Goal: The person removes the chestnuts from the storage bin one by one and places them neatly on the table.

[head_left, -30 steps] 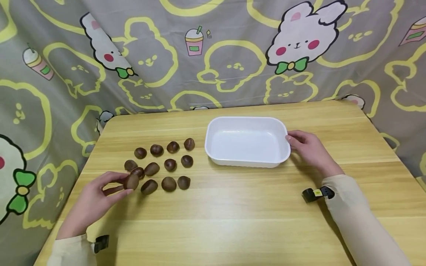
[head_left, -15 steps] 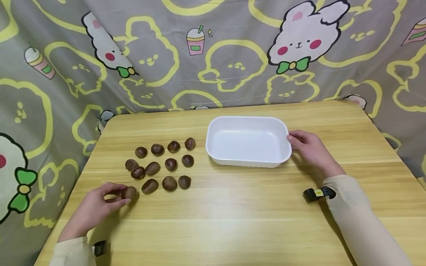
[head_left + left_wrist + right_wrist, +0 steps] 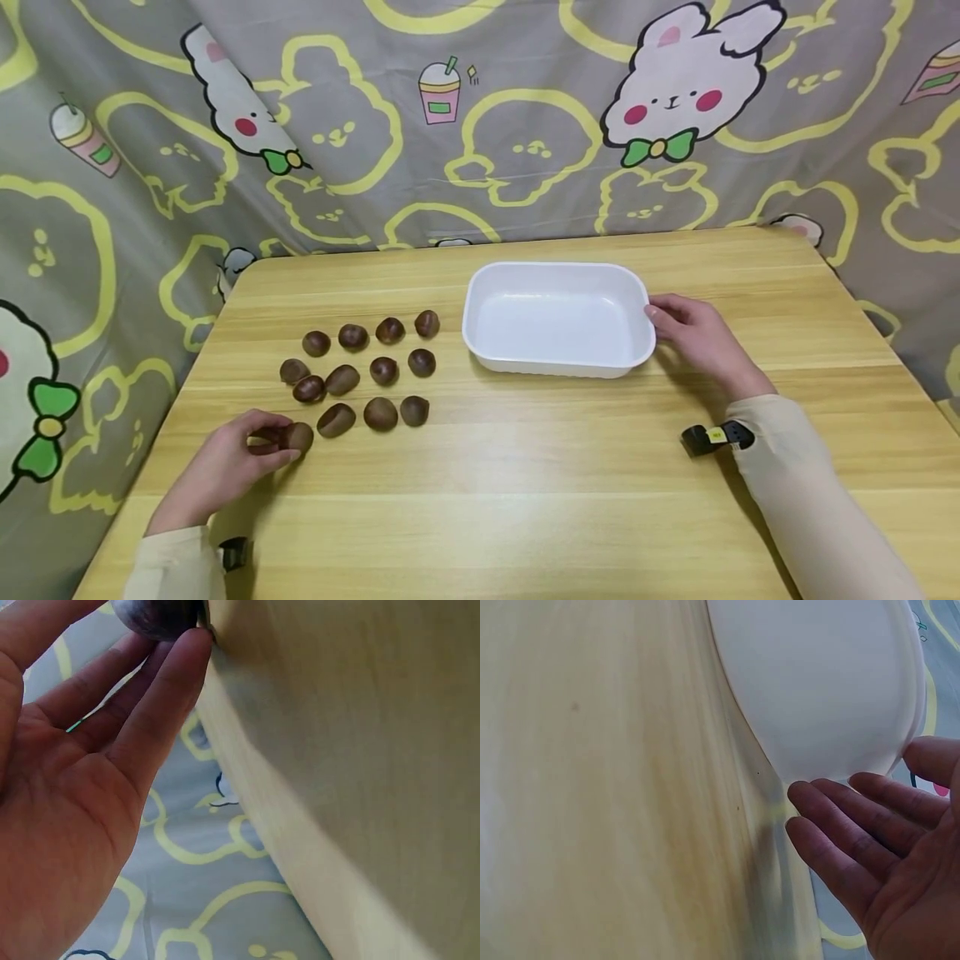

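Note:
In the head view, my left hand (image 3: 236, 462) pinches a brown chestnut (image 3: 302, 437) between thumb and fingers, at the left end of the nearest row of chestnuts. Seen from the left wrist, that chestnut (image 3: 157, 615) sits at the fingertips, cut off by the top edge. Several other chestnuts, such as a front-row chestnut (image 3: 380, 414), lie in loose rows on the table. A white plastic tray (image 3: 558, 367) with nothing in it stands to their right. My right hand (image 3: 697, 337) holds its right end, thumb at the rim and fingers against the outer wall (image 3: 825, 750).
The wooden table (image 3: 540, 500) ends at the back against a grey patterned curtain (image 3: 525, 150), which also hangs along both sides. Among the chestnuts, two in the middle row touch or nearly touch near the left end.
My left hand has moved the pinched chestnut toward the near side, from beside the middle row to the left end of the nearest row. The right hand and tray have stayed put.

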A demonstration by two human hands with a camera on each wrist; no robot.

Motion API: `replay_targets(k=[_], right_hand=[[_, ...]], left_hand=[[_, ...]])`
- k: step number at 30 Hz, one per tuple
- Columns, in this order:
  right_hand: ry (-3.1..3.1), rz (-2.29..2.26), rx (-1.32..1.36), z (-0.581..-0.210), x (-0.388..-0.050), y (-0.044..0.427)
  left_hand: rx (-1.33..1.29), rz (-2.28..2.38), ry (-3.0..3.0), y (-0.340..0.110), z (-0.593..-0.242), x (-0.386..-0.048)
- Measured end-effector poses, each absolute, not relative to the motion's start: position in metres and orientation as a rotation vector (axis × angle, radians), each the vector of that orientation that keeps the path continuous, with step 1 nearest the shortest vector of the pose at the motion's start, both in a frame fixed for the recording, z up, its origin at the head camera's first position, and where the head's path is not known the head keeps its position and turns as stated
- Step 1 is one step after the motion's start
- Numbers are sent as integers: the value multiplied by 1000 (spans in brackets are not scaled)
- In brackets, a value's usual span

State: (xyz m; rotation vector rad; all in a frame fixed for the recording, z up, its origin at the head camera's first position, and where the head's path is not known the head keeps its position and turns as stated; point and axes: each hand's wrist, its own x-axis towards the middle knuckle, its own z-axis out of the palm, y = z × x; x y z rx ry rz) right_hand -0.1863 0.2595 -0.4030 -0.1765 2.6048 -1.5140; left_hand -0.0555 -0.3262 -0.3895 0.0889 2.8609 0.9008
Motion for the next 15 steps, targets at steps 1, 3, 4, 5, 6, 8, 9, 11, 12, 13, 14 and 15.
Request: replay_targets(k=[1,3,4,5,6,8,9,11,12,13,14,15], right_hand=[[2605,-1511,-174,-403,-186,259],[2601,-1508,-171,-403,-187,258],[2599,-1508,-171,-404,-187,258],[2599,-1506,-171,-404,-188,257],[2598,-1506,-173,-404,-188,257],[2597,-1506,-179,-405,-189,256],[2598,-1505,-181,-405,-190,256],[2598,-1498,-180,-406,-191,256],[2597,-1492,-178,-406,-191,256],[2597,-1483,-174,-406,-192,256],[2596,-1473,-174,-406,-192,257],[2591,-1463,-174,-406,-192,257]], left_hand=[[88,896,2860,-326,-389,-55],[80,890,2850,-327,-388,-54],[72,888,2842,-327,-388,-54],[65,887,2835,-327,-388,-53],[57,888,2830,-327,-387,-52],[47,887,2819,-328,-387,-51],[41,886,2814,-328,-387,-51],[48,889,2809,-329,-385,-51],[50,881,2807,-329,-384,-51],[45,870,2799,-330,-382,-52],[43,863,2798,-329,-380,-53],[37,852,2797,-329,-377,-54]])
